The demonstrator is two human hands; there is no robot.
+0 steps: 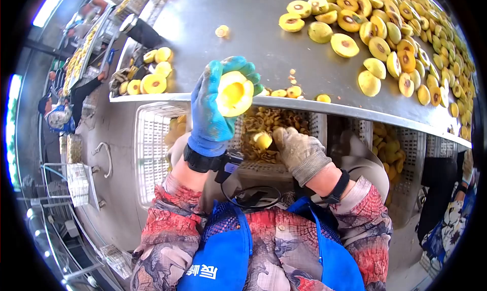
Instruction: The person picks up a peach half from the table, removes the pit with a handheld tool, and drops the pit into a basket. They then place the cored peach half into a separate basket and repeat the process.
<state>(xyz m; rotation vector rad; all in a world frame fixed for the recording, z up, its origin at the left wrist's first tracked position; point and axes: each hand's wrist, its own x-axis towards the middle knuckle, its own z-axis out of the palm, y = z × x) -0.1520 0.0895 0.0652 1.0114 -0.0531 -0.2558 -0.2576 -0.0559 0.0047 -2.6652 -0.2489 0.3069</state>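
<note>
My left hand (215, 106), in a blue and green glove, holds a yellow fruit half (235, 94) with its hollowed side facing the camera, just over the table's front edge. My right hand (299, 151), in a dirty light glove, is closed low over a crate of scraps (284, 117). Beside its fingertips is a small yellow piece (262, 140); whether it is held or falling I cannot make out. Any tool in the right hand is hidden.
The metal table (243, 32) bears a large heap of halved fruit (401, 32) at the right and a few halves (153, 83) at its left corner. White crates (152, 154) stand below the edge. Other people (61, 116) sit at far left and at right.
</note>
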